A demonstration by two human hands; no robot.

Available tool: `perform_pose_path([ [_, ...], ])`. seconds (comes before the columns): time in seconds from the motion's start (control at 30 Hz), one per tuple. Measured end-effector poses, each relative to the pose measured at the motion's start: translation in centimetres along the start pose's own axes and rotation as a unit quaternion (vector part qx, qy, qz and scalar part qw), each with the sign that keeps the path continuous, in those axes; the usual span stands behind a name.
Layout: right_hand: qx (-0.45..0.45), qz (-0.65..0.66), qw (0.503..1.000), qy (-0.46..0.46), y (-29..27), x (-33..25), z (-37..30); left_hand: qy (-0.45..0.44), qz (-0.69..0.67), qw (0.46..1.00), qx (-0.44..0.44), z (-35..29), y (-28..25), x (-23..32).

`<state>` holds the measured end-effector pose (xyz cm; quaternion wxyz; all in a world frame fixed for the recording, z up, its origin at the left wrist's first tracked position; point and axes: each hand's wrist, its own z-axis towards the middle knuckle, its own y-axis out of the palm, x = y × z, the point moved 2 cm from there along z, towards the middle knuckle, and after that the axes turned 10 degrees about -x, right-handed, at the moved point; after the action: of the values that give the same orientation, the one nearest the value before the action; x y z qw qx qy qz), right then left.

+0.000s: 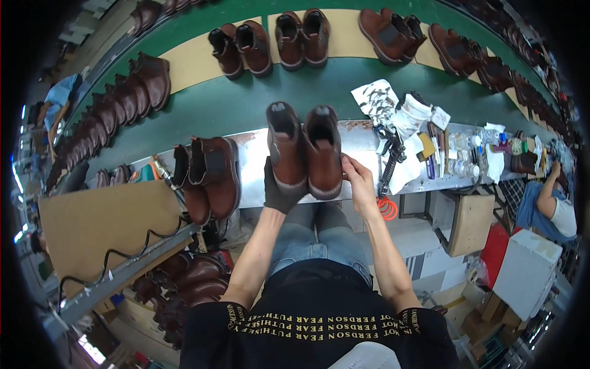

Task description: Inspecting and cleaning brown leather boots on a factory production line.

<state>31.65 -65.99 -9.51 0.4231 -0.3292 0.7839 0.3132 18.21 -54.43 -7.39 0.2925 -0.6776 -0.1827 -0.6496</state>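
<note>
A pair of brown ankle boots, the left boot [286,157] and the right boot [324,163], is held side by side above the bench's metal edge. Their dark openings show. My left hand [279,195], in a dark glove, grips the pair from the left and below, its fingers partly hidden behind the boots. On the other side, my bare right hand [359,178] has thumb and fingers closed at the side of the right boot. Another brown pair [216,175] with dark elastic side panels stands to the left of my gloved hand.
The metal bench edge [249,154] runs along a green conveyor [203,101] bearing rows of boots [302,40]. At right lie white crumpled paper [413,114], small bottles [461,160] and tools. A cardboard sheet [110,230] is at left. A co-worker [550,203] sits far right.
</note>
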Motion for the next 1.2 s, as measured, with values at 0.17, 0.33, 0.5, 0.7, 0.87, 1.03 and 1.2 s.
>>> perform_pose_path([
  [0.17,-0.072,-0.014,0.996,-0.045,0.6,-3.9,0.9,0.037,-0.617,0.786,0.023,0.5,-0.1,3.6],
  [0.33,0.179,-0.178,0.956,-0.151,-3.7,-2.9,-3.0,0.005,0.003,0.996,0.094,-0.3,-1.0,6.7],
  [0.5,0.25,-0.192,0.929,-0.194,-13.2,3.5,1.7,-0.04,-0.454,0.877,0.154,1.8,1.0,5.6],
  [0.7,0.114,-0.17,0.969,-0.137,-12.5,1.7,4.1,-0.024,-0.468,0.869,0.158,2.9,1.4,8.0],
  [0.87,-0.005,-0.109,0.978,-0.177,-5.5,-7.5,-6.0,0.034,-0.077,0.982,0.171,2.9,0.0,7.2],
  [1.03,-0.171,-0.183,0.956,-0.153,-1.2,-14.3,-11.0,0.021,-0.666,0.744,0.046,2.9,1.1,7.5],
  [1.2,-0.131,-0.323,0.91,-0.224,2.2,-15.7,-8.2,0.032,-0.598,0.8,0.042,2.6,0.8,6.0],
])
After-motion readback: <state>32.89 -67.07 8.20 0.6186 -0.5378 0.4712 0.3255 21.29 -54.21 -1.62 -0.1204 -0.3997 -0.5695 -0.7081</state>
